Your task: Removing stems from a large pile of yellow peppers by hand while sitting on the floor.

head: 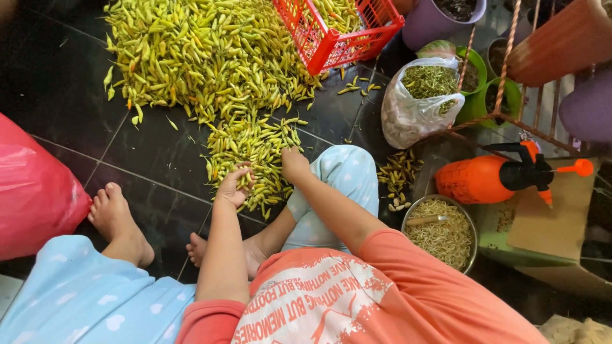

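Head view: your left hand (234, 186) is cupped loosely around a few small yellow-green chili peppers, and your right hand (294, 164) presses fingers-together into the chili heap (255, 150) at twelve o'clock. Loose pods could slip from that slack cup. At three o'clock a round metal bowl of stems (468, 223) and an orange plastic sprayer (484, 178) crowd your elbow

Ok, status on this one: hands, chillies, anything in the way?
Left hand cupping chillies, right hand in the chilli pile. Red crate beyond. Nothing blocking.
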